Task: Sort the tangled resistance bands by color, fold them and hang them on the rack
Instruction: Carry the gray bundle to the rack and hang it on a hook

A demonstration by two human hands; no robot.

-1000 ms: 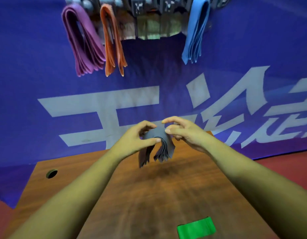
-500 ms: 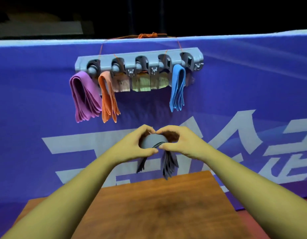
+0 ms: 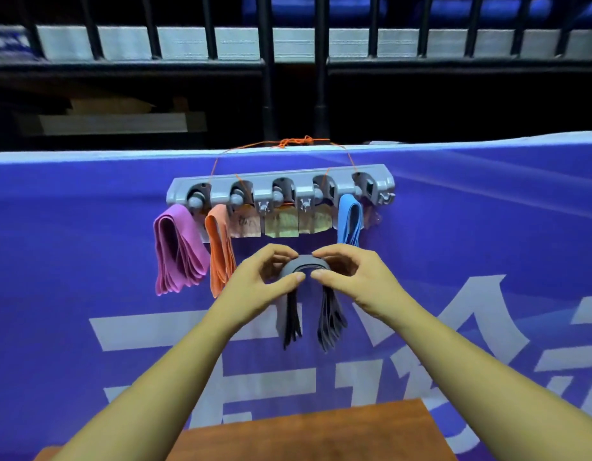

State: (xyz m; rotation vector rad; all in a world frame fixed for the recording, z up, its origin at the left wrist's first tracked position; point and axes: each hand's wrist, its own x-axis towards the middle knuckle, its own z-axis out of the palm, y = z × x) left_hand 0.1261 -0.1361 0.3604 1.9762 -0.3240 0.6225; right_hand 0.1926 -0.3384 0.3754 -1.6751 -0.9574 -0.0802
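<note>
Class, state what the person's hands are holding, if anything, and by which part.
The left hand and right hand pinch the folded grey band at the top of its bend, one on each side; its ends hang free below.

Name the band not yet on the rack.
The grey band, held by left hand and right hand; pink band, orange band and blue band hang.

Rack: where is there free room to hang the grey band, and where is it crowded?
Free: the two middle hooks between the orange band and the blue band, with only labels behind. Crowded: the left end, purple band close beside orange.
</note>
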